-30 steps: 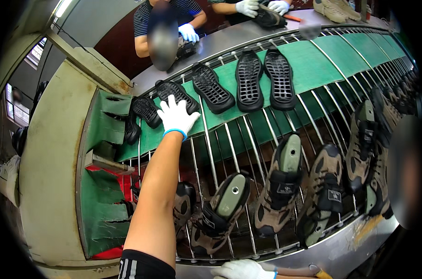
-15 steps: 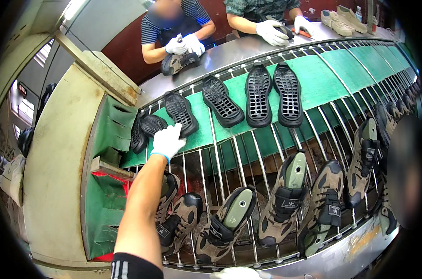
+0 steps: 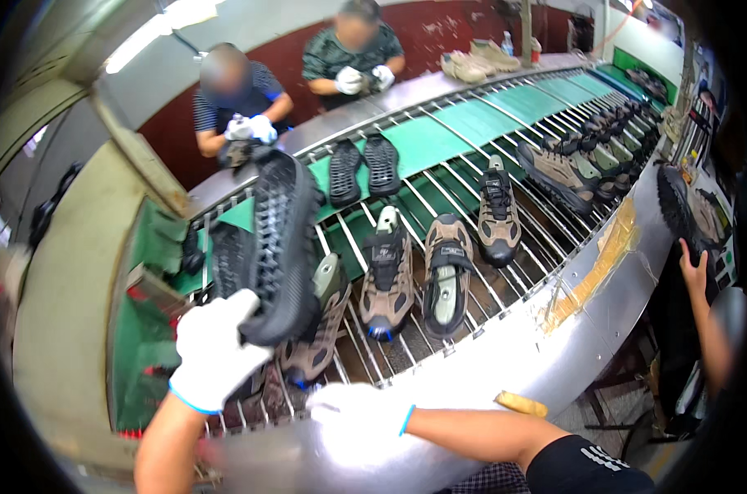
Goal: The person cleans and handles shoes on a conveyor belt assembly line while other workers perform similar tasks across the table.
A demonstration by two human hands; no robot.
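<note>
ahead of the white-gloved left hand (image 3: pixel 213 350), brown lace-up shoes on lasts (image 3: pixel 387 276) crowd the near metal roller rack (image 3: pixel 546 263), narrow gaps between them. the green belt strip (image 3: pixel 427 140) beyond the black rubber soles (image 3: pixel 363 167) lies open.

White knit glove with blue cuff on the left hand (image 3: pixel 213 350), matching glove on the right hand (image 3: pixel 358 414), forearms bare, black short sleeve (image 3: pixel 583 465) with white stripes
</note>
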